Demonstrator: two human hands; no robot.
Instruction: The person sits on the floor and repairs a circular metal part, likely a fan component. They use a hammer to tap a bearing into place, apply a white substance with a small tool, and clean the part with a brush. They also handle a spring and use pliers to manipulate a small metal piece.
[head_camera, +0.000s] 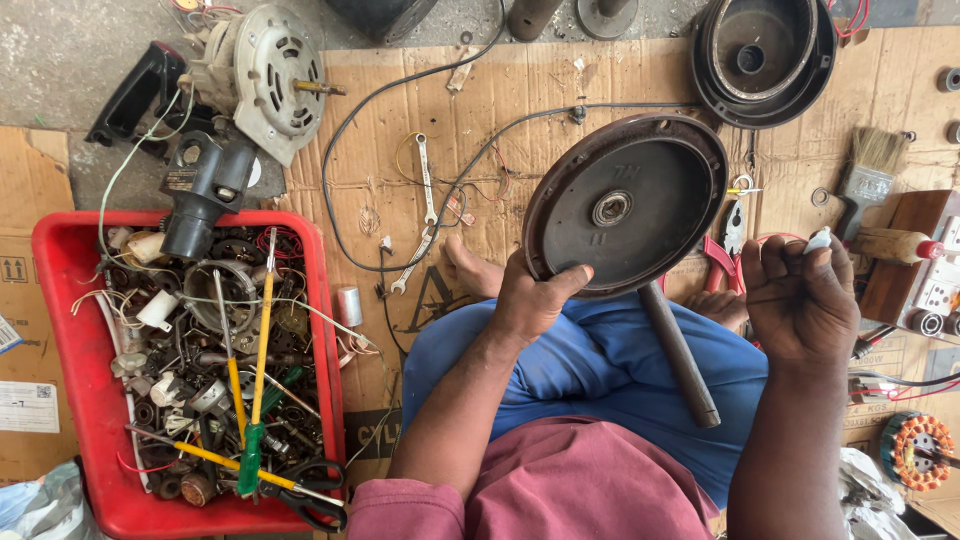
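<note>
My left hand (533, 300) grips the lower rim of a round dark metal motor cover (625, 205), held tilted above my lap with a bearing at its centre. My right hand (795, 295) is closed around a small white object (818, 240) pinched at the fingertips, just right of the cover. A grey metal rod (680, 352) lies across my blue-clad legs below the cover. My bare foot (470, 270) rests on the cardboard to the left.
A red tray (60, 330) of screwdrivers, scissors and small parts sits at left. A fan motor (265, 75), spanners (425, 205), black cable, round housing (760, 55), paintbrush (868, 170), red pliers (720, 265) and copper stator (915, 450) lie around on cardboard.
</note>
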